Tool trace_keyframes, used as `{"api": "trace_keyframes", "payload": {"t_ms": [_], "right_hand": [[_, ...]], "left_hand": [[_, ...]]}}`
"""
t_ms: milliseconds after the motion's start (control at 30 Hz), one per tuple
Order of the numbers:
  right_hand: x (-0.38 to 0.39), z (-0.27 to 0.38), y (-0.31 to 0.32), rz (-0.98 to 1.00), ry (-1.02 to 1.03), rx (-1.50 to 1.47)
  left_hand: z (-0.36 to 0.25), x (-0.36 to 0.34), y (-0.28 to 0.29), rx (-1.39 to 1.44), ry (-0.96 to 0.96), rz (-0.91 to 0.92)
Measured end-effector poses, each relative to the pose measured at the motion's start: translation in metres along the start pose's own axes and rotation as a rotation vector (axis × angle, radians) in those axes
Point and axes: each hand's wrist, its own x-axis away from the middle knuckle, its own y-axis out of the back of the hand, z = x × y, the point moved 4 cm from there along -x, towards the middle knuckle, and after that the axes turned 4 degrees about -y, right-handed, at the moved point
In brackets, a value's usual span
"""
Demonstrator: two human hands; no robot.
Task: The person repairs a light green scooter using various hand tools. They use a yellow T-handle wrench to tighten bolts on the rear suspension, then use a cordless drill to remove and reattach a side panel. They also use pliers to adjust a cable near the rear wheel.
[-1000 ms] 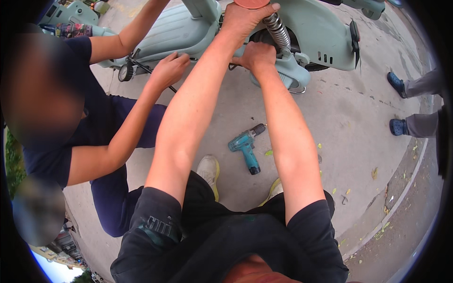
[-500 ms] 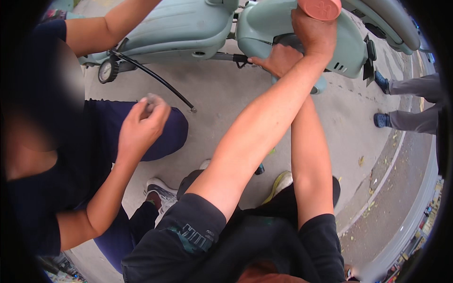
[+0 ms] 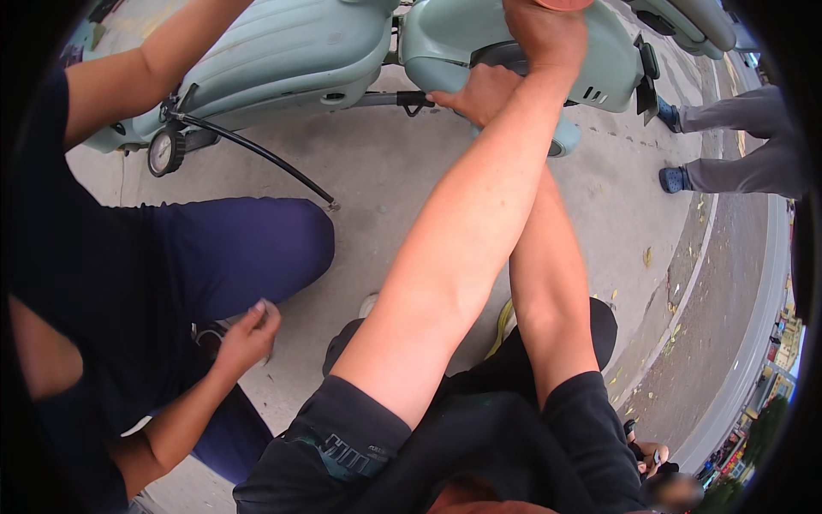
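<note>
My left hand point(image 3: 548, 38) is closed on a round salmon-coloured object point(image 3: 561, 3) at the top, cut off by the frame edge. Its forearm crosses over my right arm. My right hand point(image 3: 481, 92) is lower, curled against the pale green scooter point(image 3: 300, 51), thumb extended leftward; what its fingers grip is hidden. Beside them are the scooter's rear body panel point(image 3: 612, 64) and a dark bar with a bracket point(image 3: 411, 101) underneath.
A co-worker's arm point(image 3: 150, 60) reaches to the scooter at left; their other hand point(image 3: 253, 334) is by their knee. A gauge point(image 3: 165, 152) with a black hose point(image 3: 282, 163) hangs nearby. Someone's grey-trousered legs point(image 3: 728, 176) stand right; another person point(image 3: 651, 454) is lower right.
My left hand moved rightward, crossing my arms, and stays on the salmon object. The co-worker's lower hand left the scooter and dropped toward their knee. The teal drill is now hidden.
</note>
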Motion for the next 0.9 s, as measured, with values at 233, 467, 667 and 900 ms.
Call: {"api": "trace_keyframes", "payload": {"t_ms": [233,467,667,900], "right_hand": [[0.001,-0.006,-0.005,0.0,-0.009,-0.008],[0.011,-0.001,0.004,-0.003,-0.054,0.022],[-0.006,-0.043,-0.025,-0.269,0.189,-0.13],[-0.01,-0.018,-0.005,-0.095,0.207,-0.036]], "left_hand": [[0.002,0.006,-0.001,0.025,0.009,0.059],[0.008,0.009,0.009,0.053,0.01,0.094],[-0.02,0.011,0.014,0.092,-0.204,0.182],[0.082,0.009,0.148,-0.419,-0.251,-0.086]]}}
